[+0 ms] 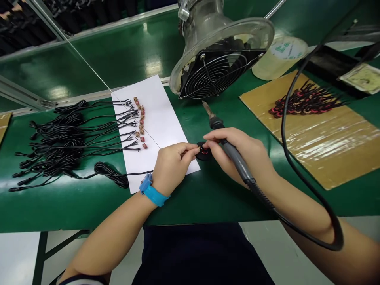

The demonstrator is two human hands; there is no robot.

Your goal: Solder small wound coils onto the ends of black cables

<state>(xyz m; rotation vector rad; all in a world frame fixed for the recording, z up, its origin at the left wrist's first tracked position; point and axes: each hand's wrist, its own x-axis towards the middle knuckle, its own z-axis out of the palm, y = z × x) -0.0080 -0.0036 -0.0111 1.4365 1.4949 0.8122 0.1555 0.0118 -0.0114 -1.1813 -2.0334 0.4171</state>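
Observation:
My left hand, wearing a blue wristwatch, is closed in a pinch at the left edge of a small black round piece with fine red and yellow wires on it. A black cable runs from a tied coil under this hand; its end is hidden by the fingers. A thin wire slants down from the upper left to the same hand. My right hand grips a soldering iron, its tip pointing up and away. Its thumb and forefinger tips meet the round piece's right side.
Bundled black cables lie left, stripped ends on white paper beside small reddish-brown parts. A fume-extractor hood hangs above. Right are a brown board with a red-black wire pile, a tape roll and the iron's looping cord.

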